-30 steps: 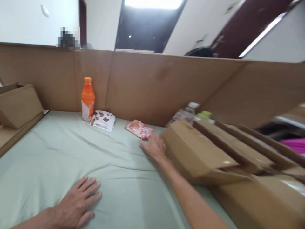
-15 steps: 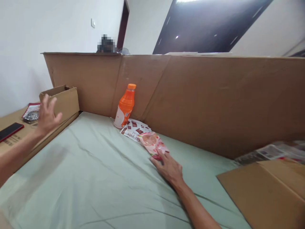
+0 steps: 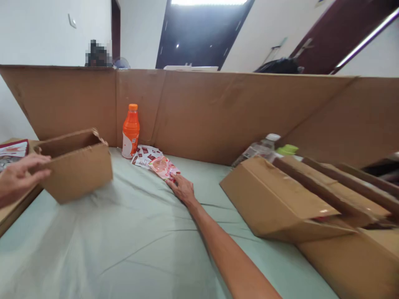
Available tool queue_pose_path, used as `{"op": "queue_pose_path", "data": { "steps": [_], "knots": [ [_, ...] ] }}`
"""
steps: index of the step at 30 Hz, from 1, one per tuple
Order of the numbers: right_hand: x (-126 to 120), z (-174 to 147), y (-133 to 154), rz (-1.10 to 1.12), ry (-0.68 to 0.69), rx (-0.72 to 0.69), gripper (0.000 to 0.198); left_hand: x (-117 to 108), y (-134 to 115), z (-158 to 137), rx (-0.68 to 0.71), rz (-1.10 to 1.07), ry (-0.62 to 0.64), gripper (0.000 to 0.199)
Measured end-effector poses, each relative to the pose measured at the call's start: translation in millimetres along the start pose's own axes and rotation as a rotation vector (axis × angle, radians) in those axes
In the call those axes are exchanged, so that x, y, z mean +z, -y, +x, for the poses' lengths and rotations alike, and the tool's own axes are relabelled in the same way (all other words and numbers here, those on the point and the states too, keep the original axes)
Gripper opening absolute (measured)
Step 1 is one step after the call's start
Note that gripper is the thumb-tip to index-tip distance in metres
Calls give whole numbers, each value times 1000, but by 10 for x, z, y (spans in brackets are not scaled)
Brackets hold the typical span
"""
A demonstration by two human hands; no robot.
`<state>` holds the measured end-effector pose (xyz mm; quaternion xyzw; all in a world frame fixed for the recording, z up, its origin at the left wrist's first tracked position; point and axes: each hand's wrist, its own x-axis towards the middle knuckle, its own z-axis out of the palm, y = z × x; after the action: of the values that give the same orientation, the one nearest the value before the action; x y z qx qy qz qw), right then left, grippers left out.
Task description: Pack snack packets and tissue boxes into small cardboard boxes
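Note:
The left end of an open-topped small cardboard box (image 3: 79,172) is gripped by my left hand (image 3: 23,178), with its fingers at the near upper corner. That box stands slightly tilted over the pale green sheet (image 3: 131,236). Farther in, my right hand (image 3: 182,189) has its fingers closed over the lower end of a pink packet (image 3: 162,166). The packet partly overlaps a white and brown packet (image 3: 146,155) lying behind it. Just left of these, an orange bottle (image 3: 131,133) stands upright against the cardboard wall.
A tall cardboard wall (image 3: 199,112) runs across the back. Several cardboard compartments (image 3: 280,199) fill the right side, with a clear bottle (image 3: 270,141) and a light green cap (image 3: 287,149) behind. A red-edged packet (image 3: 14,151) lies far left. Behind the wall sits a person (image 3: 98,54).
The small box has moved right, off the carton onto the sheet beside the orange bottle, with my left hand now on it. My right hand stays on the pink packet. The view has turned right.

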<state>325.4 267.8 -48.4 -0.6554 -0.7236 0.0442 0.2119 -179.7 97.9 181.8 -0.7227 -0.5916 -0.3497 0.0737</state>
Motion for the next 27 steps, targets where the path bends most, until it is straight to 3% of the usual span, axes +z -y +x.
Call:
{"op": "queue_pose_path", "data": {
  "steps": [4, 6, 10, 13, 15, 17, 20, 23, 25, 27],
  "knots": [
    [-58, -10, 71, 55, -35, 33, 37, 68, -805, -712, 238, -213, 236, 19],
    [-80, -53, 122, 83, -53, 53, 37, 181, -1117, -922, 246, -278, 291, 24],
    [-197, -292, 87, 151, -57, 93, 37, 435, -1458, -1043, 292, -306, 296, 27],
    [-482, -595, -190, 204, -55, 126, 22, 522, -1557, -1098, 351, -309, 241, 23],
    [-768, -776, -455, 232, -97, 167, 24, 529, -1556, -1183, 358, -322, 194, 27],
    [-1053, -856, -686, 268, -171, 215, 29, 559, -1478, -1257, 311, -406, 106, 48],
    [-1268, -677, -802, 371, -235, 240, 29, 798, -1213, -1199, 16, -570, -78, 50],
    [-1102, -160, -584, 529, -205, 198, 33, 1293, -869, -951, -375, -540, -56, 54],
    [-855, 274, -326, 641, -167, 167, 40, 1663, -662, -810, -462, -481, 8, 61],
    [-592, 691, -65, 739, -131, 153, 45, 1976, -497, -769, -451, -436, 55, 60]
  ]
}}
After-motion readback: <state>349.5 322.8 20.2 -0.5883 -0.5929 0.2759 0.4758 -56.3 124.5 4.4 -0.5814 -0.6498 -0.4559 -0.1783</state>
